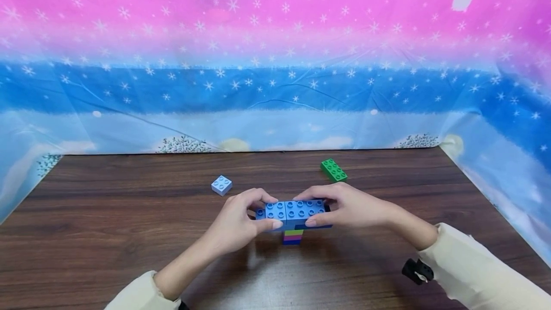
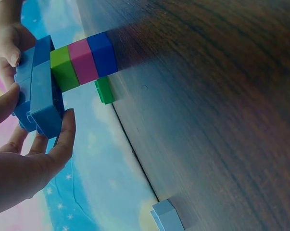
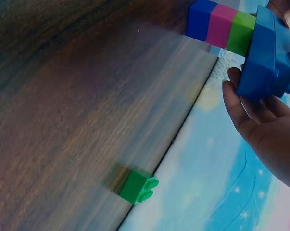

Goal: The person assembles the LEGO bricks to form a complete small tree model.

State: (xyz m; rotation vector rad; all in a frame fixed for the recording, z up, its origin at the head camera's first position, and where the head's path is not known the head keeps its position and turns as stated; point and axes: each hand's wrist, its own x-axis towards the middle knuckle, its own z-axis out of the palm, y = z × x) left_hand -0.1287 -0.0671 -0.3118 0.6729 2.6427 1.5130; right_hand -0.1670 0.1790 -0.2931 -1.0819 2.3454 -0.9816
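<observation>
A small toy-brick tower stands on the table, with a dark blue brick (image 2: 102, 54) at its foot, then a pink brick (image 2: 83, 61) and a lime green brick (image 2: 64, 69). Wide blue bricks (image 3: 258, 57) lie across its top in two layers, overhanging both sides. In the head view, my left hand (image 1: 238, 216) pinches the left top blue brick (image 1: 275, 210) between thumb in front and fingers behind. From the other side, my right hand (image 1: 344, 205) grips the right top blue brick (image 1: 301, 208) the same way. The two top bricks meet end to end.
A light blue four-stud brick (image 1: 221, 185) lies behind my left hand. Beyond my right hand is a green brick (image 1: 333, 170), studs up. The brown wooden table (image 1: 107, 214) ends at a patterned cloth backdrop (image 1: 275, 85) at the back and sides.
</observation>
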